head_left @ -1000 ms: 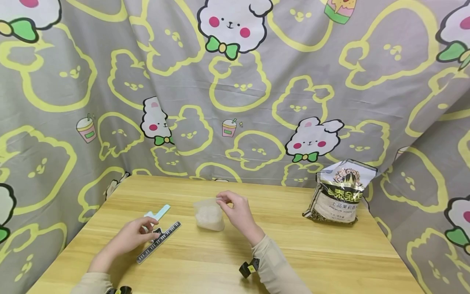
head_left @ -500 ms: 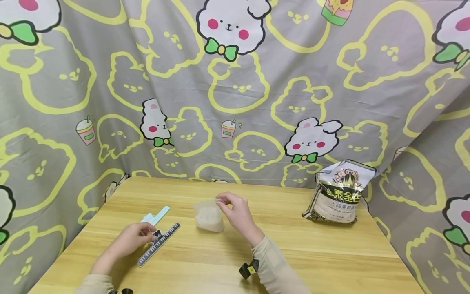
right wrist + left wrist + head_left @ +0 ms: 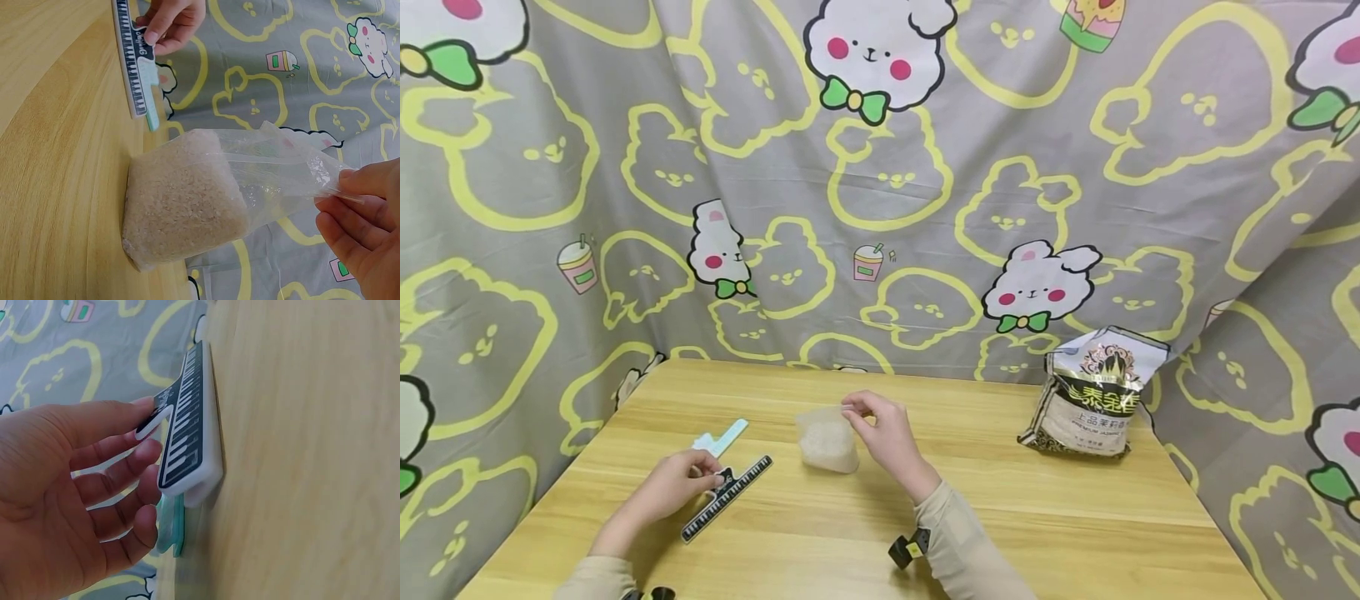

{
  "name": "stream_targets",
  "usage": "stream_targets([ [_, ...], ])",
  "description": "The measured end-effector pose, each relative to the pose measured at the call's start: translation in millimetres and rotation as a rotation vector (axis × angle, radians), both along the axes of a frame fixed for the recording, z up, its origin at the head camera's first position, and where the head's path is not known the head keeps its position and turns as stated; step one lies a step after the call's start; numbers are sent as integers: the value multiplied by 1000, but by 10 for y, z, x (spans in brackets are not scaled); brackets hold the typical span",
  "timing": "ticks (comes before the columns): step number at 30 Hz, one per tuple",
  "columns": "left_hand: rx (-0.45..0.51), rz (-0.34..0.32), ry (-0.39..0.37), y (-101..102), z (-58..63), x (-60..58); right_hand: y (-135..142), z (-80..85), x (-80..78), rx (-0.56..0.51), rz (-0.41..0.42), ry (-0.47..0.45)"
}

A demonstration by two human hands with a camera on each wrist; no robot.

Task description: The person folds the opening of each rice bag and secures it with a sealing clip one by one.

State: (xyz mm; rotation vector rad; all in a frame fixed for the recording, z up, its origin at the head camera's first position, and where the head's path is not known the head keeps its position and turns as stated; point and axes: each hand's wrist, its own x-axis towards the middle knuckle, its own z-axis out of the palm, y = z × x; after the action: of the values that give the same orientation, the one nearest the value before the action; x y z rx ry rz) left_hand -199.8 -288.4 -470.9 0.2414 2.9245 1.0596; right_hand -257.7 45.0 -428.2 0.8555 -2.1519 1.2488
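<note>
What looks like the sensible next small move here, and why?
Probably lift the black-and-white plastic piano-keyboard clip toward the clear plastic bag of rice. The left hand pinches the clip low over the wooden table, while the right hand holds the bag's top, where no clip is visible.

The head view is bright and evenly lit, with soft, faint shadows on the tabletop (image 3: 1037, 517); wide-angle stretching pulls the printed curtain (image 3: 790, 192) out of shape at ten and two o'clock. Near four o'clock, the sack (image 3: 1097, 400) catches glossy streaks. The left wrist view is dimmer and slightly soft — a blurred shadow lies at six o'clock, below the clip (image 3: 187, 419). In the right wrist view, white glints crease the clear bag (image 3: 219, 187) toward three o'clock — its grains look fairly crisp.
</note>
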Motion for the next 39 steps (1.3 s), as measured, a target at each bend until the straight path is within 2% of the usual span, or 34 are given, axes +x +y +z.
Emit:
stream_targets([
  [4,-3,-11,9,7,5,0,-1,2,4,-1,0,-10],
  [15,68,-61,-9,6,-4,-2,3,-3,1,-10,4,-17],
  [24,211,-65,-87,23,13,3,-3,-3,-16,-11,7,-4],
  [29,260,-47,-104,35,21,1,-3,-1,-17,-10,5,-2],
  [39,230,22,-41,33,58,3,-3,-4,-11,-3,-3,-5],
])
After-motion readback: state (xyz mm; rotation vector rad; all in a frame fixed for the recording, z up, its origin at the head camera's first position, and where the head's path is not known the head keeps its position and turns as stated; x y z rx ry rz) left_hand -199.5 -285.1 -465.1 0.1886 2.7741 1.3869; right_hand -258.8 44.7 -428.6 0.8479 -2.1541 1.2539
